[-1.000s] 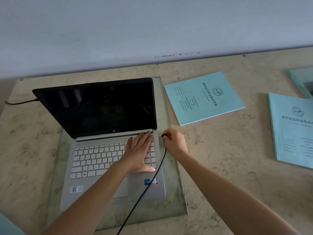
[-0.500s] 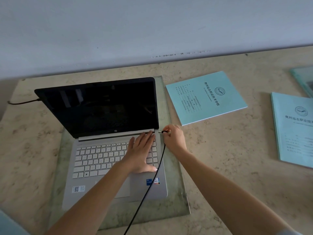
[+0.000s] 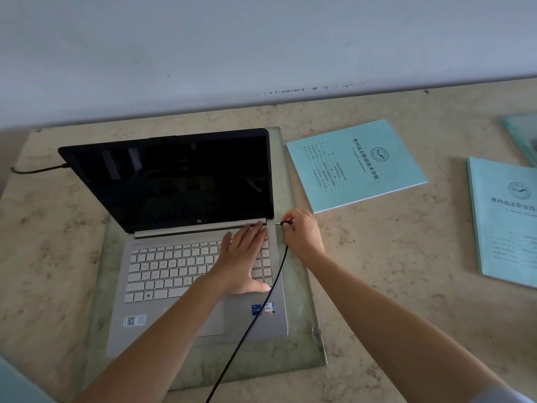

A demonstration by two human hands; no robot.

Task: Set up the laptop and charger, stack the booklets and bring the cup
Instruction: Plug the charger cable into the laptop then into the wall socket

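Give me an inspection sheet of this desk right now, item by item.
Surface: beige stone counter; glass slab under the laptop.
Job's things: laptop open, screen dark; left booklet and right booklet lie apart; cup not seen.
Clutter: glass pane at right edge, cropped.
Hands: left hand flat on keyboard; right hand pinches charger plug at laptop's right side.
Cables: charger cable crosses laptop's front right corner; second cable behind screen, left.
Surroundings: pale wall.

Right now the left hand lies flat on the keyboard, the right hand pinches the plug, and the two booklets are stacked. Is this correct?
Not quite: they are not stacked. The head view shows the first booklet beside the screen and the second booklet apart, further right. The left hand is flat on the keyboard; the right hand pinches the plug.
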